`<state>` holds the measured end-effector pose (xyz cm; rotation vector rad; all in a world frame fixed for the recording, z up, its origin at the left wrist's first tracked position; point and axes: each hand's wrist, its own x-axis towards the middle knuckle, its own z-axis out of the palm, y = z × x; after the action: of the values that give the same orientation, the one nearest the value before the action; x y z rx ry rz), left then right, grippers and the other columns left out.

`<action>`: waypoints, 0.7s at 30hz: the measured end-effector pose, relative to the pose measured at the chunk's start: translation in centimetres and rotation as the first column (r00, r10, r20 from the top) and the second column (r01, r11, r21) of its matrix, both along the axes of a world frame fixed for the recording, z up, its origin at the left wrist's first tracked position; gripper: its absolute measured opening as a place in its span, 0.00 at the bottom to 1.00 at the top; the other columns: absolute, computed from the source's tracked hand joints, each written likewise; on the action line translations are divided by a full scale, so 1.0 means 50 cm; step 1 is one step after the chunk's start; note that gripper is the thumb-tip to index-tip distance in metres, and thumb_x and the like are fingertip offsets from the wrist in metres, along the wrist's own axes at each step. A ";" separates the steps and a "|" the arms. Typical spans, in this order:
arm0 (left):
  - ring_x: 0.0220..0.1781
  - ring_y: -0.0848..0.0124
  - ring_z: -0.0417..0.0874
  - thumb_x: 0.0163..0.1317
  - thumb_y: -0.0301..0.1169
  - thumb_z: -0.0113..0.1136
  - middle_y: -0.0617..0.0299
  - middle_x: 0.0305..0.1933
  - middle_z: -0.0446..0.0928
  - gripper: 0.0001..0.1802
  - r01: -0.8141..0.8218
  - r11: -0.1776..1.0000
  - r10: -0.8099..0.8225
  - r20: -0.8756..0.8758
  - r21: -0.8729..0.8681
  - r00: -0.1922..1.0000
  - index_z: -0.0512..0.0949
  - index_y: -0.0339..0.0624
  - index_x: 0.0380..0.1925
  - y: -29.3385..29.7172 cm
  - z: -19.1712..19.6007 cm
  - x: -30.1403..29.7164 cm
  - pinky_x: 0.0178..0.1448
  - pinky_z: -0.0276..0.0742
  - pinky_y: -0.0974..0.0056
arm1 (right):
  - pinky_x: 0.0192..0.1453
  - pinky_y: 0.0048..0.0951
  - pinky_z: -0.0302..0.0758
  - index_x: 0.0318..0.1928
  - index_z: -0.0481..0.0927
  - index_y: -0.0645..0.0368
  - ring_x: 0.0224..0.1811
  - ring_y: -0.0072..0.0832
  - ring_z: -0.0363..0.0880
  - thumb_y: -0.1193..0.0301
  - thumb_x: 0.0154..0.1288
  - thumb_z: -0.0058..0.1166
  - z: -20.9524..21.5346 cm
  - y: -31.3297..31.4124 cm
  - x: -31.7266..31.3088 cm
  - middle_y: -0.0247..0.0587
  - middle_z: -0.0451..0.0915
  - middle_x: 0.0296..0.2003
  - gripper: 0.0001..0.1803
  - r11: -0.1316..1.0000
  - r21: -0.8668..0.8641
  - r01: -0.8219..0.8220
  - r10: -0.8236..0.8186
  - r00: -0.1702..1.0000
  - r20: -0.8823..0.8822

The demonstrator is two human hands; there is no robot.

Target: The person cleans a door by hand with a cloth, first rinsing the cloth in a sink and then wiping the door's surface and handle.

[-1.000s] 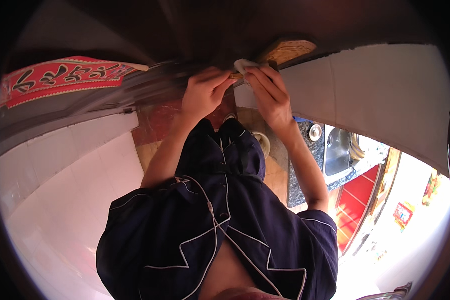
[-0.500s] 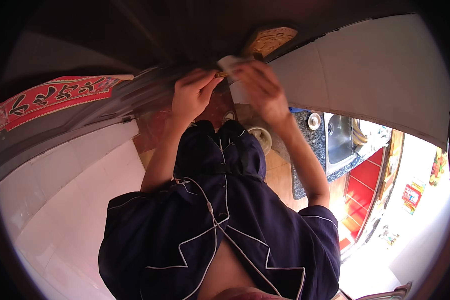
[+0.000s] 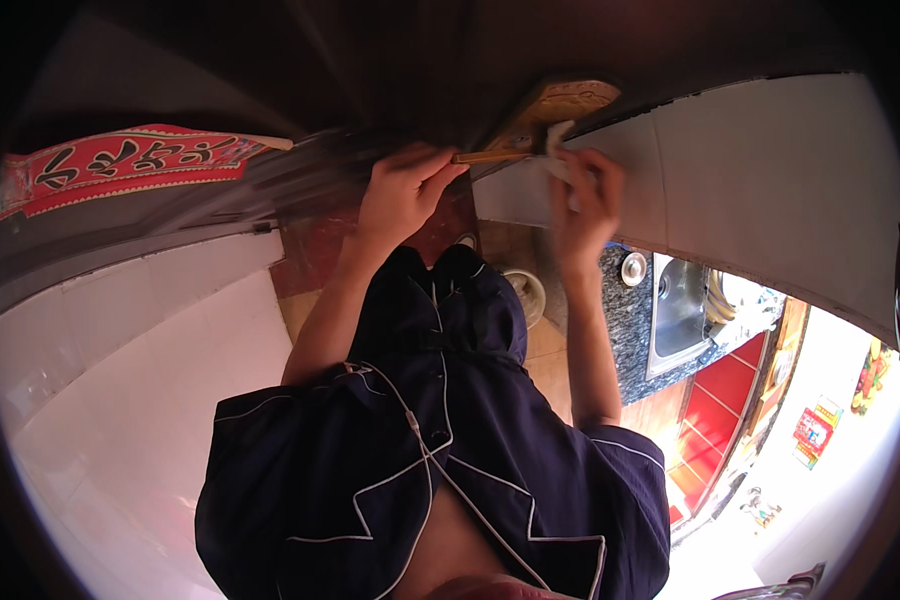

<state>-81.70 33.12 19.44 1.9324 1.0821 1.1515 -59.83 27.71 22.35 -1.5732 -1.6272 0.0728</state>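
Your right hand [image 3: 587,208], pinching a crumpled white cloth [image 3: 557,148], has shifted rightward, baring the slim golden bar [image 3: 495,156] your left hand [image 3: 406,190] pinches.

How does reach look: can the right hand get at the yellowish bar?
Probably yes: the right hand is close to one end of the yellowish bar; only the white cloth seems between.
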 end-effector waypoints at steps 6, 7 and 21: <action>0.28 0.57 0.80 0.61 0.27 0.68 0.52 0.30 0.80 0.09 0.035 0.997 -0.034 -0.022 0.069 0.999 0.82 0.33 0.38 0.012 0.008 0.008 0.33 0.75 0.62 | 0.49 0.36 0.76 0.47 0.84 0.63 0.48 0.41 0.77 0.87 0.53 0.57 -0.006 0.026 -0.037 0.44 0.78 0.46 0.19 0.985 0.169 -0.022 -0.001 0.991 0.135; 0.28 0.57 0.80 0.61 0.26 0.68 0.52 0.31 0.80 0.08 0.036 0.997 -0.038 0.025 0.070 0.999 0.82 0.33 0.38 0.012 0.011 0.013 0.34 0.75 0.62 | 0.49 0.36 0.76 0.47 0.84 0.63 0.48 0.41 0.77 0.87 0.53 0.57 -0.008 0.026 -0.039 0.44 0.78 0.46 0.19 0.986 0.169 0.002 -0.025 0.991 0.133; 0.28 0.64 0.82 0.61 0.27 0.68 0.54 0.31 0.82 0.09 0.038 0.999 -0.037 -0.051 0.028 0.998 0.83 0.34 0.39 0.013 0.012 0.008 0.33 0.77 0.65 | 0.48 0.35 0.77 0.45 0.84 0.62 0.46 0.41 0.78 0.88 0.52 0.57 0.011 -0.015 -0.011 0.44 0.77 0.47 0.18 0.989 0.106 0.104 -0.081 0.976 -0.202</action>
<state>-81.30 33.77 20.07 2.0055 1.0565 1.1097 -60.39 26.97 22.91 -1.5009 -1.3789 0.0807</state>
